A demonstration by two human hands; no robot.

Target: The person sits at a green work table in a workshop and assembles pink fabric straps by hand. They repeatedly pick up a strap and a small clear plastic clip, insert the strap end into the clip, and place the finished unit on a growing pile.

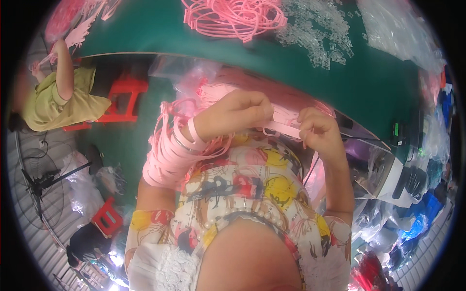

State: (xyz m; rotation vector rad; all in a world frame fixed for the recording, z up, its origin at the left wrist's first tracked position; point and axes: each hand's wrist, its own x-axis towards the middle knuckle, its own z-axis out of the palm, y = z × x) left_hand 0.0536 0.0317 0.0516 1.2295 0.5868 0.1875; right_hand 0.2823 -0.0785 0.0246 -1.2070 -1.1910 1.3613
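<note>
A flat pink strap (285, 129) is stretched between my two hands, just in front of my body. My left hand (239, 114) pinches its left end with bent fingers. At the other end my right hand (319, 131) grips it, fingers curled in. A thick bundle of looped pink straps (167, 160) hangs around my left forearm, and one loop circles the wrist. Behind my hands, below the table edge, lies a stack of more pink straps (221, 91), partly hidden by my left hand.
The green table (160, 36) carries a coil of pink straps (235, 17), a pile of small clear plastic pieces (323, 31) and clear bags (400, 29). A co-worker (63, 97) sits at the left near a red stool (124, 99). A black fan (39, 184) stands lower left.
</note>
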